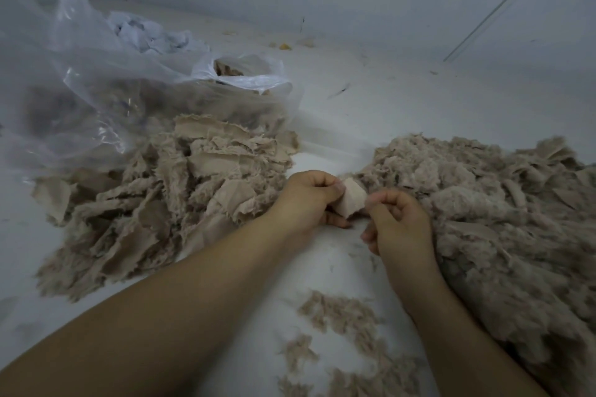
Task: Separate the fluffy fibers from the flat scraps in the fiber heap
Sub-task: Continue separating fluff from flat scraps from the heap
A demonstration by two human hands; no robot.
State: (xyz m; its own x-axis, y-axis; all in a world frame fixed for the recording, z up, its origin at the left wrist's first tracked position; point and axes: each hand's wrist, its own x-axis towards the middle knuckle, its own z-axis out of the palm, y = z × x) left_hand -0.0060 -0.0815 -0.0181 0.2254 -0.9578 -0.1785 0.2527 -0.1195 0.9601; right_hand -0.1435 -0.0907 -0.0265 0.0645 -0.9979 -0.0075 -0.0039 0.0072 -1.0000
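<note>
A pale beige flat scrap (351, 198) is held between both hands at the centre. My left hand (309, 200) pinches its left edge with thumb and curled fingers. My right hand (398, 219) has curled fingers pinching the scrap's right lower edge, its fingertips blurred. A big fluffy fiber heap (503, 219) with some flat pieces mixed in lies to the right, touching my right hand. A pile of flat scraps (167, 196) lies to the left, beside my left wrist.
A large clear plastic bag (80, 80) with beige scraps inside stands at the back left. White crumpled material (145, 32) lies behind it. Loose fiber tufts (342, 319) are scattered on the white floor (387, 100) near me. A wall rises behind.
</note>
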